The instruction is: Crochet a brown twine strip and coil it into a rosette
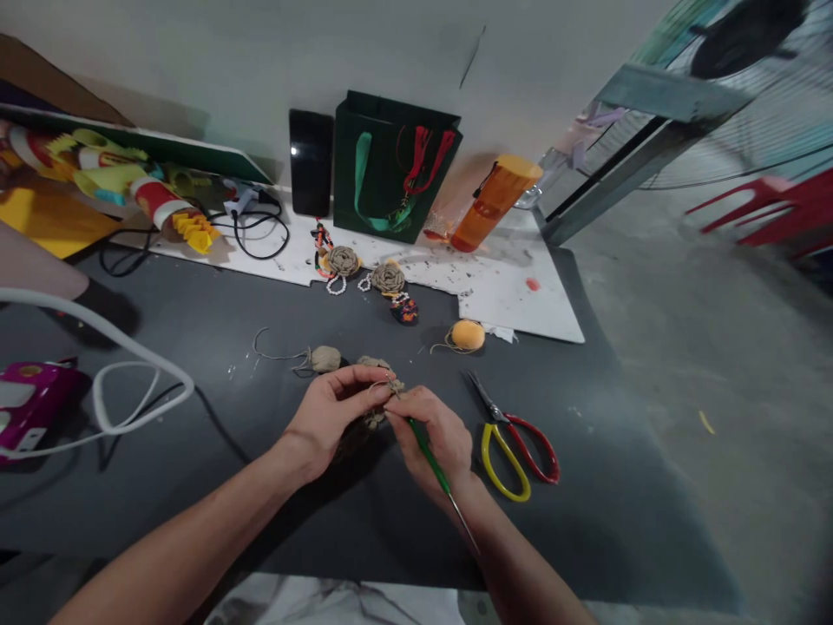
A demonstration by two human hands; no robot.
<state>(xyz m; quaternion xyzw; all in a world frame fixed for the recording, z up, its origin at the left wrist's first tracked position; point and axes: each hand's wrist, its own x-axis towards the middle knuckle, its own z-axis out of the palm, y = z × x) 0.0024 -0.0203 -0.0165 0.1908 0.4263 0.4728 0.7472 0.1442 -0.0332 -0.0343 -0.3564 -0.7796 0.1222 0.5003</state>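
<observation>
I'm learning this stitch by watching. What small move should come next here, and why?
Probably snug the twine loop with the right hand. The left hand pinches the tan twine piece, the loop looks slack beside the fingertips, and the green-handled tool is already in the right hand.

On my feed, the person's body shows only as two bare arms coming in from the bottom edge. The left forearm [175, 547] and right forearm [521, 573] are slim and smooth, narrowing at the wrists into the left hand [331, 417] and right hand [436, 438]. Both have long, thin fingers [364, 378]. Any finer markings are too small for me to make out.
</observation>
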